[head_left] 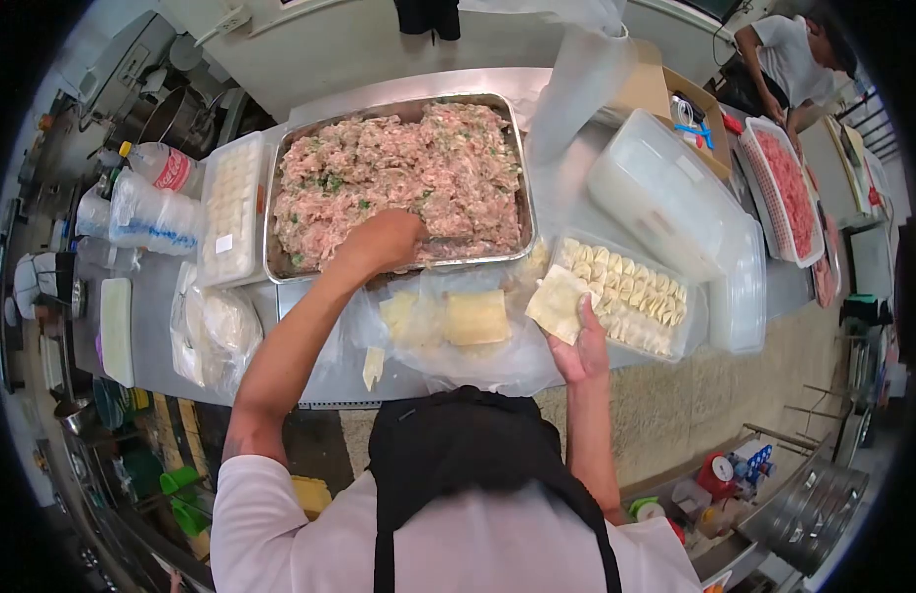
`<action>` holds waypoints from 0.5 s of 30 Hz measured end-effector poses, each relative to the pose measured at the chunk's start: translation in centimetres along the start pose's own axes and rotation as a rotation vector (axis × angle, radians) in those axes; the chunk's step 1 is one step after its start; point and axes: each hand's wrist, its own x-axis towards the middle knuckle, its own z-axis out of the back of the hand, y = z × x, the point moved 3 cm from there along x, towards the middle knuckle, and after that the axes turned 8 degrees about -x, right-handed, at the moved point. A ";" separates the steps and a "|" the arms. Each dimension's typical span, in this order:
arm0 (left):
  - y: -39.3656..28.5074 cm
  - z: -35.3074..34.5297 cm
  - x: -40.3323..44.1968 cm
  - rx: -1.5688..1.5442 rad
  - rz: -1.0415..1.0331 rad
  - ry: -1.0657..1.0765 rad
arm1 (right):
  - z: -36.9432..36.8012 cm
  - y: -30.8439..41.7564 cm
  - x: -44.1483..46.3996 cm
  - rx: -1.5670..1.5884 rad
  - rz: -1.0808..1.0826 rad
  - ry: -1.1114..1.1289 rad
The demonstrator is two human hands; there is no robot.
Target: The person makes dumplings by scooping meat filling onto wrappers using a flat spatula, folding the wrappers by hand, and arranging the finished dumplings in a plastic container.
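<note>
My left hand (387, 240) is closed at the near edge of a large metal tray (398, 265) heaped with ground meat filling (393, 173) flecked with green. A thin, flat metal tool (453, 239) seems to stick out from its fingers into the meat; its kind is hard to make out. In my right hand (580, 351) lies a square dumpling wrapper (560, 304), pinched by the thumb. Just beyond that hand stands a plastic box (655, 353) with rows of folded dumplings (621, 282). Between my arms, a stack of wrappers (478, 317) rests on plastic film.
Left of the tray are a lidded box (230, 212), plastic bags (216, 326) and a bottle (161, 168). To the right stand clear plastic containers (665, 183), a cardboard box (710, 119) and a basket of meat (782, 188). Another person (789, 59) works at far right.
</note>
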 end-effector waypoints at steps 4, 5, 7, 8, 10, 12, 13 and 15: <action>-0.3 -2.8 1.5 -0.060 -0.079 0.054 | -0.3 -0.5 0.8 -0.075 -0.010 -0.064; -0.2 -2.5 1.2 -0.147 -0.102 0.067 | -0.1 -0.5 1.2 -0.096 0.008 -0.055; 0.1 -1.7 0.3 -0.240 -0.139 0.090 | 0.2 -0.6 1.7 -0.117 0.037 -0.059; 0.6 -1.1 -0.2 -0.350 -0.169 0.091 | 0.2 -0.5 2.2 -0.133 0.054 -0.060; -0.7 -0.2 -1.2 -0.467 -0.208 0.108 | -0.4 -0.5 2.6 -0.148 0.077 -0.078; -1.9 0.8 -3.3 -0.731 0.044 0.078 | -1.9 -0.9 3.1 -0.118 0.071 -0.038; -1.9 0.3 -4.1 -0.748 0.048 0.040 | -3.0 -1.1 3.3 -0.115 0.050 -0.033; -3.0 -1.3 -5.0 -0.708 -0.123 -0.120 | -4.4 -1.8 4.4 0.039 -0.001 0.152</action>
